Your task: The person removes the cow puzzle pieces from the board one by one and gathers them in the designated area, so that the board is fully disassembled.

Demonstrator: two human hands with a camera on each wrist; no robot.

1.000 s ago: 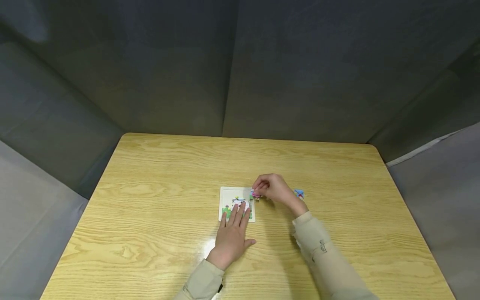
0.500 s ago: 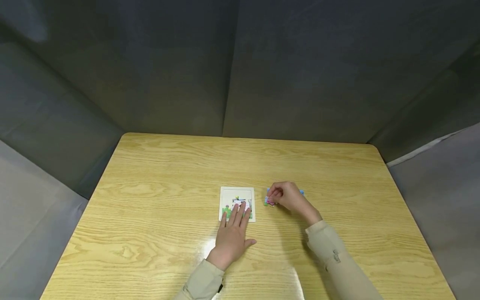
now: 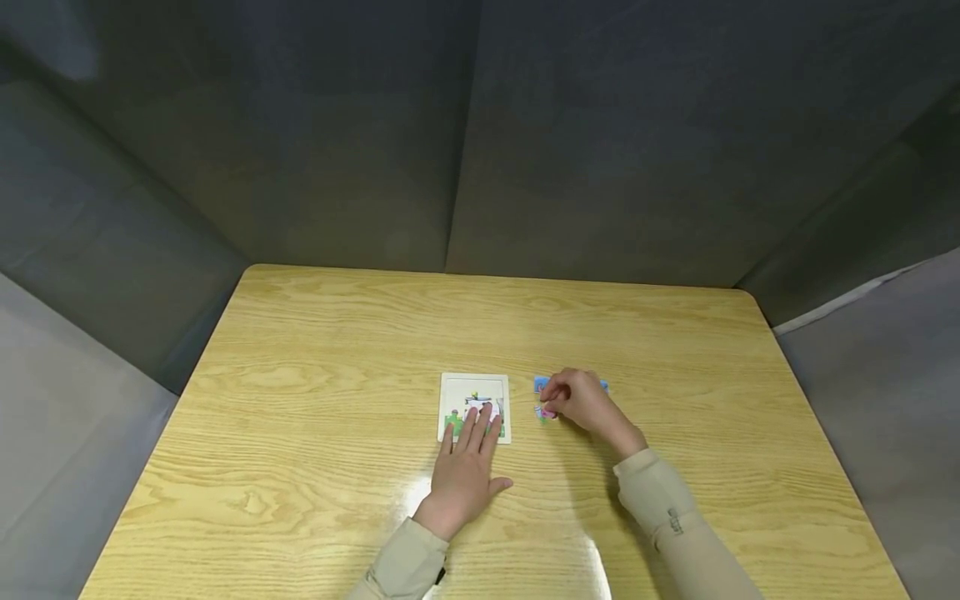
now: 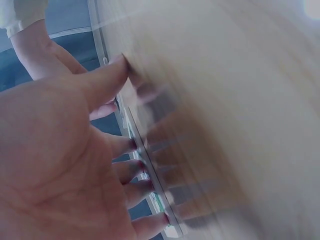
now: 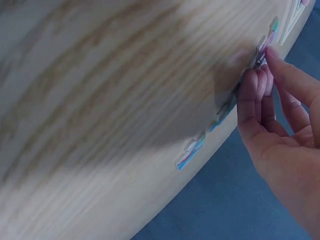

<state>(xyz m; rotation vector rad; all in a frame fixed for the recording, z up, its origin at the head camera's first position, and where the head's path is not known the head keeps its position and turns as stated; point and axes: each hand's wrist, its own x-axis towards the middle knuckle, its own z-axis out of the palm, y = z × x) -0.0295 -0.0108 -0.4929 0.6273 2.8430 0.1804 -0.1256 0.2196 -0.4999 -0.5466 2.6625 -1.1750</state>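
My left hand [image 3: 462, 479] lies with its fingers straight and spread, the fingertips on the lower part of a white-framed puzzle board [image 3: 450, 382]. Green and white pieces fill part of that board, partly covered by the fingers. In the left wrist view the fingertips [image 4: 145, 186] press along the board's near edge. To the right of the board, my right hand [image 3: 588, 407] pinches a pink and green puzzle piece [image 3: 546, 413] between thumb and forefinger, low over the table. The right wrist view shows this piece [image 5: 273, 31] seen almost edge-on at the thumb tip.
Blue puzzle pieces [image 3: 540, 383] lie just behind the right hand, which hides part of them. Another piece [image 5: 190, 152] with a blue edge shows in the right wrist view. The wooden table [image 3: 322, 333] ends at dark fabric screens [image 3: 360, 167].
My right hand has moved from the board's right edge rightward and a little nearer, bringing the pink and green puzzle piece along. The left hand has stayed in place on the board.
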